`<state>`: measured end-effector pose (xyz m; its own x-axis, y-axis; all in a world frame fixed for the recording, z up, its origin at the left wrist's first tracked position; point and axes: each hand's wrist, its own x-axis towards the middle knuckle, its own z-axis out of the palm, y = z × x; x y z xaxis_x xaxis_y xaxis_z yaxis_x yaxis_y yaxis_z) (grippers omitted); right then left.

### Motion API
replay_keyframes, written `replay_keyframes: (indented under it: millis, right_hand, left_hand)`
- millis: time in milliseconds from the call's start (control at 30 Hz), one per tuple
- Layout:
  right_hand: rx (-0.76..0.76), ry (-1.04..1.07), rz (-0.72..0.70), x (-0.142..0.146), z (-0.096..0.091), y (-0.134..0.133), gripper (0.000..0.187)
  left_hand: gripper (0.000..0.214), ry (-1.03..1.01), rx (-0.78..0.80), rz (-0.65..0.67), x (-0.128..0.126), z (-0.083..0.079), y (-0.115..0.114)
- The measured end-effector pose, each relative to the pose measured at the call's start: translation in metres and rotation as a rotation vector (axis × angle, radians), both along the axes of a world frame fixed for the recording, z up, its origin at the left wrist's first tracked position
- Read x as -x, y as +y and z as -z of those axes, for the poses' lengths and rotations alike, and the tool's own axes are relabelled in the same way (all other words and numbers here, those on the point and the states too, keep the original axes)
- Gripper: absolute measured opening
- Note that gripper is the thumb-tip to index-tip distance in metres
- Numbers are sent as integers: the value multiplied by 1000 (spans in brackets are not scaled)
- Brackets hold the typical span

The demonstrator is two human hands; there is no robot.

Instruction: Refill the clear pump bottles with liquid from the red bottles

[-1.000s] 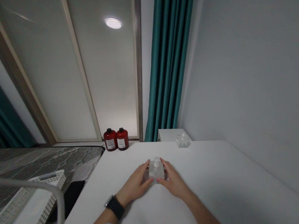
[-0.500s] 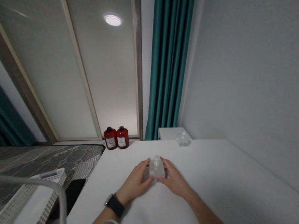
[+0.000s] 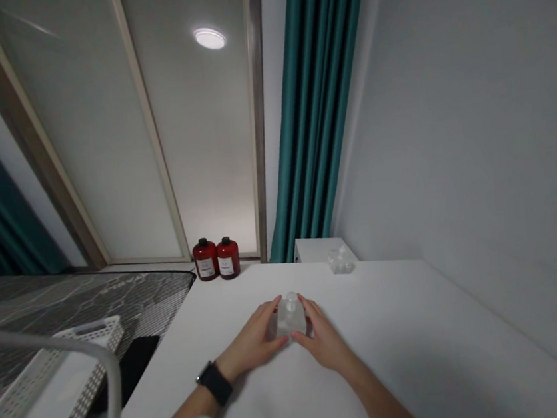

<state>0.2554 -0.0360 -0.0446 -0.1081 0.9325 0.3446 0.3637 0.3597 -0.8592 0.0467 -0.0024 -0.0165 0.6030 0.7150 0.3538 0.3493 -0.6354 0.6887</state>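
Observation:
A small clear plastic bottle with a rounded cap stands on the white table. My left hand, with a black watch on its wrist, cups the bottle's left side with curled fingers. My right hand presses against the bottle's right side, fingers closed on it. Both hands rest on the tabletop around the bottle.
Two dark red bottles stand on the window ledge beyond the table. A clear crumpled object sits on a small white stand at the back. A white perforated basket and a black object lie on the grey mattress at left. Teal curtain and wall at right.
Both hands stay around the clear bottle. The view has shifted slightly; nothing else has moved.

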Motion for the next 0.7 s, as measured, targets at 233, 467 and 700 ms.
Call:
replay_keyframes:
  millis: [233, 467, 700]
  right_hand:
    - [25, -76, -28, 0, -5, 0, 80]
    - [80, -172, -57, -26, -13, 3, 90]
    - [106, -145, 30, -83, -8, 17, 76]
  left_hand:
    - [69, 90, 1, -5, -3, -10, 11]
    - [67, 271, -76, 4, -18, -20, 31]
    - [63, 240, -25, 0, -44, -15, 71]
